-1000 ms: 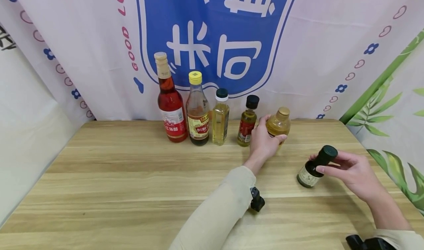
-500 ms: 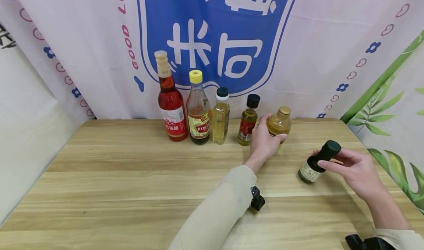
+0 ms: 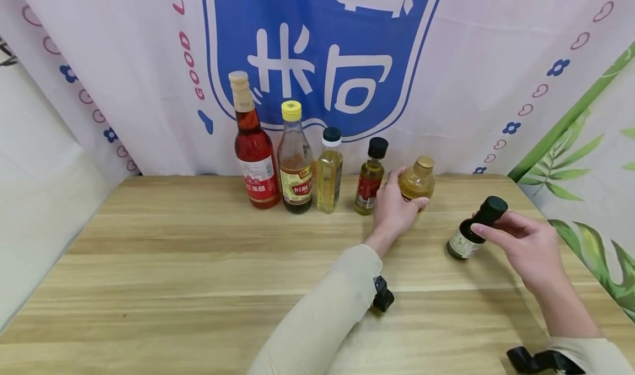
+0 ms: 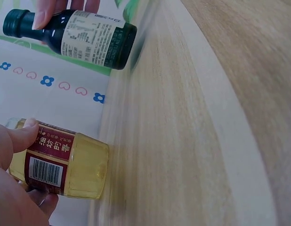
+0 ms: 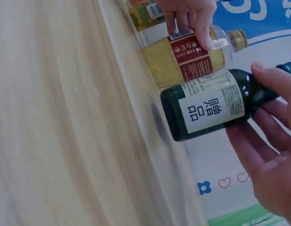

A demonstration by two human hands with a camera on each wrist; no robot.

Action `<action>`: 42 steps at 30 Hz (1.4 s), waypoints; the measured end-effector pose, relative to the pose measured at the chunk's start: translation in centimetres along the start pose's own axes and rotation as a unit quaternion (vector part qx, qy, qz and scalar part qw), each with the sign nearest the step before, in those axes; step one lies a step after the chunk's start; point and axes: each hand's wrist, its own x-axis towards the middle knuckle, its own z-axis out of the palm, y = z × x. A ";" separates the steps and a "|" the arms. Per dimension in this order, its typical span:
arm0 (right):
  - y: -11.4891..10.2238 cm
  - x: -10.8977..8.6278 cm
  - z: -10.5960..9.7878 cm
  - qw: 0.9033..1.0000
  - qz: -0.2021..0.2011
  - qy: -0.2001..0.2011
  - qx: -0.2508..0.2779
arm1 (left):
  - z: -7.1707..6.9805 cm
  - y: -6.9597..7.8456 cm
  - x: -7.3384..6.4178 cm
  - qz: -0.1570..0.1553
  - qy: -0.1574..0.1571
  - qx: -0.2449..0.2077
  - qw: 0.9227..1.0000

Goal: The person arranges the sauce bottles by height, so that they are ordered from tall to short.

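Observation:
My left hand [image 3: 394, 209] grips a bottle of yellow oil [image 3: 418, 183] with a gold cap, at the right end of a row of bottles. Its dark red label [image 4: 46, 157] and barcode face the left wrist view. To the right, my right hand [image 3: 533, 248] holds a small dark green bottle [image 3: 463, 244] by its neck, thumb on the near side. This bottle leans with its cap toward the right. In the right wrist view its white label [image 5: 211, 106] shows, and its base looks slightly off the table, with a shadow beneath.
Left of the held oil bottle stand a small black-capped bottle [image 3: 369, 185], a green-capped oil bottle [image 3: 329, 173], a yellow-capped sauce bottle [image 3: 296, 182] and a tall red bottle [image 3: 255, 160]. A printed curtain [image 3: 163, 116] hangs behind the wooden table [image 3: 198, 287].
My right hand has carried the dark green bottle a little toward the back of the table. My left hand keeps its grip on the oil bottle in the same place. The head view shifts slightly.

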 end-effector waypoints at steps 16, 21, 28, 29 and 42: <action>-1.1 1.8 0.1 0.994 0.072 0.076 0.033 | 0.1 0.1 0.3 0.008 -0.008 0.011 1.000; -1.4 2.8 0.6 0.988 0.080 0.086 0.100 | 0.1 0.1 0.3 0.003 -0.006 0.009 1.000; -1.4 4.3 2.1 0.985 0.082 0.103 0.113 | -0.1 0.0 0.1 -0.003 -0.003 0.009 1.000; -1.4 4.5 2.3 0.985 0.086 0.108 0.102 | -0.2 0.0 0.1 -0.003 -0.003 0.009 1.000; -1.3 7.0 4.8 0.983 0.119 0.128 0.046 | -0.1 -0.1 0.1 -0.005 -0.007 0.018 1.000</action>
